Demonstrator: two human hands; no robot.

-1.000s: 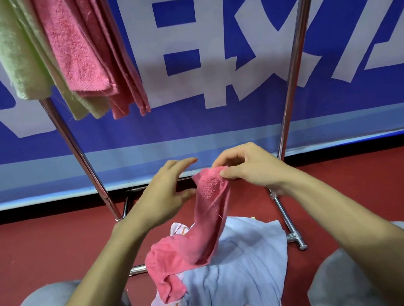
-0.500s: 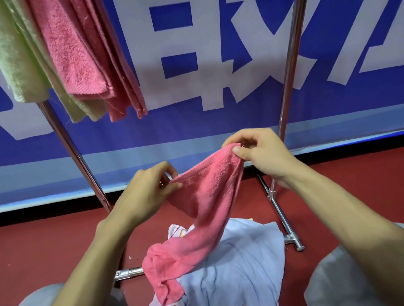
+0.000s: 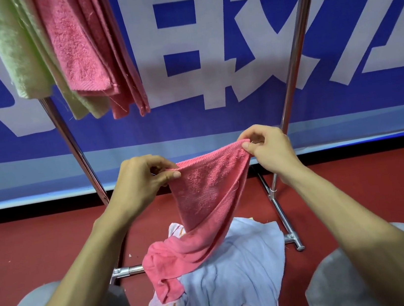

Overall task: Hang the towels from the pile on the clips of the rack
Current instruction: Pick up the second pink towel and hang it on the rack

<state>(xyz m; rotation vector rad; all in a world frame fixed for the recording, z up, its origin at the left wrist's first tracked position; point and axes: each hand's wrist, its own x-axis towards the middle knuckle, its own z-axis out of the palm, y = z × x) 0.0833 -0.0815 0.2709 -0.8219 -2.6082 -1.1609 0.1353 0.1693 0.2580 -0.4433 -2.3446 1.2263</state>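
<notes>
Now both hands are pinching the top hem of a pink terry towel (image 3: 209, 190): left hand (image 3: 140, 184) at one corner, right hand (image 3: 268, 151) at the other, fingers closed on the cloth. Its lower end is trailing onto the pale blue pile of towels (image 3: 238, 272), seemingly still touching it, in front of the chrome rack (image 3: 294, 62).

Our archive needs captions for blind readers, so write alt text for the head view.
Both hands, left hand and right hand, pinch the top edge of a pink towel and stretch it between them, its lower end trailing onto a pile of towels on the red floor. Behind stands a metal rack; green and pink hung towels show top left.
</notes>
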